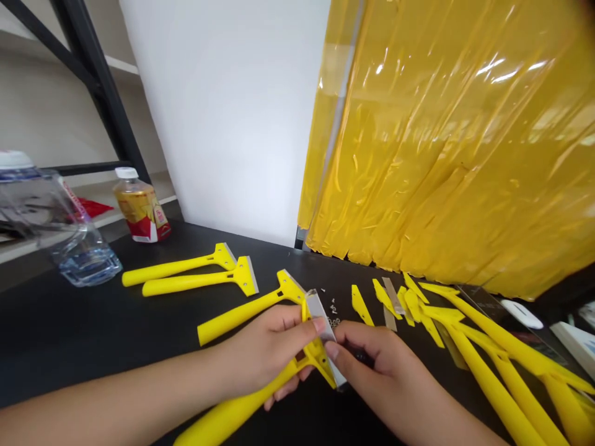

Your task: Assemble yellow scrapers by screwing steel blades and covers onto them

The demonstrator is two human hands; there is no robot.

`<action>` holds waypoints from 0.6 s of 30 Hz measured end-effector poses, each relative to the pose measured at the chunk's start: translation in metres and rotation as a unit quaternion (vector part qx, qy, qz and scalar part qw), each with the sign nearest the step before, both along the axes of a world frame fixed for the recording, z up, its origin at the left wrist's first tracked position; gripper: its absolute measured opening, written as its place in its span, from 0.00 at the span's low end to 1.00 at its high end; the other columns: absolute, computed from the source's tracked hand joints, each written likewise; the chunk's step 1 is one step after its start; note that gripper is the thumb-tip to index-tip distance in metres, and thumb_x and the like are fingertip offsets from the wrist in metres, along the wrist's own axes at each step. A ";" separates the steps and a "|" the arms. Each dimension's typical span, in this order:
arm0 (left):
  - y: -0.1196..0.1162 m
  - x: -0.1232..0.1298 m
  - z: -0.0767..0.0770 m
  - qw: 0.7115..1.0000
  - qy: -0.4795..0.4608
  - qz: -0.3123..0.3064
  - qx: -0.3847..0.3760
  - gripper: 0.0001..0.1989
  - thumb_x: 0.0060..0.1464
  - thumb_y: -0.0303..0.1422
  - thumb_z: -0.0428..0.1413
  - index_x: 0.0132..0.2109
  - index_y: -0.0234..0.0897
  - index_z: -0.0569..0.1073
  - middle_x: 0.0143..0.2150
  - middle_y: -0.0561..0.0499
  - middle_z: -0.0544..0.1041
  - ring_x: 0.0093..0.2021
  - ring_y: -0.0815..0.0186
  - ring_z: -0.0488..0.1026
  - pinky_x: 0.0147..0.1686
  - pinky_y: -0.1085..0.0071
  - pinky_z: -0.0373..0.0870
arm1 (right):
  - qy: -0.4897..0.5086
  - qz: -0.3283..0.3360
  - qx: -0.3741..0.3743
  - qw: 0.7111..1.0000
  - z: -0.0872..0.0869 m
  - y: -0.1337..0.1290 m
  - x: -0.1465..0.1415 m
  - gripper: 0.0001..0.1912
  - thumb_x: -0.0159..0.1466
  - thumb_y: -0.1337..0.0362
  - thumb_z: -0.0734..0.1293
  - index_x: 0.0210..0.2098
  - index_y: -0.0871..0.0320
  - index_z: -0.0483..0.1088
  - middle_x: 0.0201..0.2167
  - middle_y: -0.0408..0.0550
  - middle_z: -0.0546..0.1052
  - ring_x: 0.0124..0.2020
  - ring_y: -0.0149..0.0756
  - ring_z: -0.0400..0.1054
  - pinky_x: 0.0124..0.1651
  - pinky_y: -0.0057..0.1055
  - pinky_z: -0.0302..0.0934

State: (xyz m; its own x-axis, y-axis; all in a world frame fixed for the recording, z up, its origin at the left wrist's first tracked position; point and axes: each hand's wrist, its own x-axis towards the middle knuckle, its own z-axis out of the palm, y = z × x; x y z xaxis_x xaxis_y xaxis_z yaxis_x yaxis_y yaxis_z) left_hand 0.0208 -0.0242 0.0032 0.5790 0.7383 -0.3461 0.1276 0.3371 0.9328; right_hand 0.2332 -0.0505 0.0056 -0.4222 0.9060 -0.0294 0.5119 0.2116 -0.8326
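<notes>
Left hand (pixel 264 353): grip shut on a yellow scraper (pixel 232 412)
Right hand (pixel 376 371): grip narrow, pinching its steel blade (pixel 323 328)
Tabletop (pixel 93 334): black, with more scrapers (pixel 186 269) lying on it

On the table (pixel 93 322), two scrapers (pixel 195 283) lie left of loose scraper parts (pixel 385 298).

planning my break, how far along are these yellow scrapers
Done: three scrapers lying apart look bladed. In hand: the left hand grips another scraper while the right hand pinches a steel blade at its head. Left: loose yellow pieces, blades, small screws and more handles.
</notes>
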 end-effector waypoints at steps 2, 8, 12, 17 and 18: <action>-0.001 -0.001 -0.001 1.000 -0.007 -0.007 0.001 0.23 0.65 0.56 0.52 0.37 0.39 0.68 0.24 0.57 0.71 0.15 0.74 0.64 0.11 0.82 0.63 | 0.009 0.003 -0.006 1.000 0.001 0.000 0.000 0.21 0.71 0.47 0.63 0.30 0.54 0.71 0.28 0.42 0.74 0.29 0.33 0.65 0.30 0.28 0.57; 0.000 -0.001 -0.003 1.000 -0.001 -0.020 0.022 0.22 0.64 0.54 0.55 0.39 0.39 0.69 0.25 0.58 0.71 0.16 0.74 0.65 0.11 0.82 0.62 | 0.002 0.012 0.024 1.000 0.002 0.000 0.000 0.20 0.73 0.48 0.61 0.32 0.54 0.73 0.28 0.43 0.75 0.30 0.34 0.66 0.31 0.29 0.59; 0.000 0.000 -0.001 0.999 0.003 -0.016 0.046 0.22 0.64 0.54 0.55 0.37 0.39 0.68 0.25 0.58 0.71 0.15 0.75 0.64 0.11 0.82 0.62 | -0.040 0.036 0.074 0.996 0.013 0.000 0.008 0.16 0.74 0.53 0.61 0.37 0.52 0.76 0.29 0.43 0.77 0.30 0.34 0.69 0.34 0.29 0.61; 0.000 0.002 0.000 0.998 0.009 0.018 0.055 0.20 0.66 0.51 0.54 0.37 0.38 0.67 0.26 0.58 0.71 0.15 0.76 0.63 0.10 0.82 0.62 | -0.133 0.042 0.105 0.985 0.034 0.006 0.056 0.10 0.67 0.55 0.69 0.48 0.44 0.79 0.33 0.41 0.81 0.30 0.35 0.72 0.33 0.29 0.63; 0.000 0.002 0.000 0.998 0.011 0.023 0.056 0.20 0.66 0.50 0.54 0.37 0.38 0.67 0.26 0.58 0.71 0.15 0.76 0.63 0.10 0.82 0.62 | -0.140 0.032 0.097 0.985 0.036 0.008 0.070 0.12 0.64 0.55 0.72 0.47 0.43 0.80 0.31 0.40 0.80 0.28 0.34 0.72 0.30 0.29 0.63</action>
State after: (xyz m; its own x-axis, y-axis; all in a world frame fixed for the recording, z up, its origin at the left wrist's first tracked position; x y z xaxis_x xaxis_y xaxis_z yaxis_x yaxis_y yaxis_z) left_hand 0.0230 -0.0237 0.0029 0.5373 0.7984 -0.2718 0.1360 0.2361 0.9622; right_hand 0.3032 -0.0424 0.0416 -0.4779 0.8782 0.0184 0.6967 0.3918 -0.6009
